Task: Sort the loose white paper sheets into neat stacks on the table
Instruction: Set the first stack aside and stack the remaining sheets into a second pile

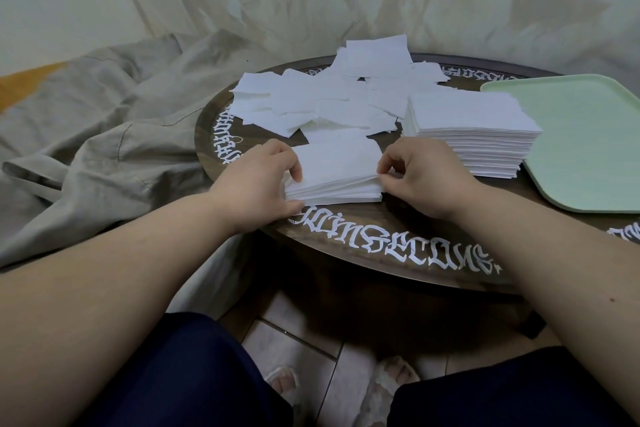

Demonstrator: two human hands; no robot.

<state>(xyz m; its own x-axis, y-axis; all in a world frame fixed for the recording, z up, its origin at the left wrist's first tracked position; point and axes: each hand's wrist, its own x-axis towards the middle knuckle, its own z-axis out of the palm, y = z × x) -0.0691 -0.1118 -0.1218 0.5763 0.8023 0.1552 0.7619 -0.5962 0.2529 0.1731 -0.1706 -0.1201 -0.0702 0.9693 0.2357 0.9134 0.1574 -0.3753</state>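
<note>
A small stack of white paper sheets (337,172) lies near the front of the round dark table (388,236). My left hand (258,184) grips the stack's left edge, fingers curled over the top and thumb at the bottom corner. My right hand (420,177) pinches the stack's right edge. A taller, neat stack of sheets (471,130) stands to the right of it. Behind both, a loose heap of white sheets (329,97) spreads across the far half of the table.
A pale green tray (588,146) lies on the table's right side, touching the tall stack. Crumpled beige cloth (104,135) lies left of the table and hangs behind it. White lettering rings the table's rim. My knees and slippered feet are below the front edge.
</note>
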